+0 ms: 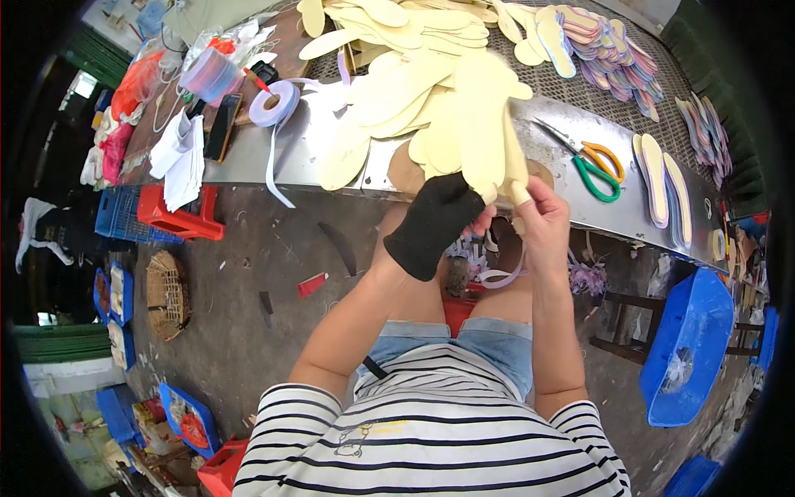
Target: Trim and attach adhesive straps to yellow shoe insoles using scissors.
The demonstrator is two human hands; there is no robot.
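My left hand (pixel 437 224), in a black glove with bare fingertips, closes on the lower end of a pale yellow insole (pixel 482 124) at the table's front edge. With thumb and fingers, my bare right hand (pixel 545 217) pinches another yellow insole (pixel 514 153) just beside it. Both insoles point away from me, against a loose pile of yellow insoles (pixel 373 99). A pale lilac strip (pixel 507 277) hangs in a loop below my hands. Scissors (pixel 592 166) with green and orange handles lie to the right.
Finished-looking insoles (pixel 662 178) lie at the table's right, with a colourful heap (pixel 609 58) behind. A roll of lilac tape (pixel 273 103), a phone (pixel 222 128) and white paper (pixel 178 157) are at the left. A blue tub (pixel 691 344) stands right; a red stool (pixel 178 211) stands left.
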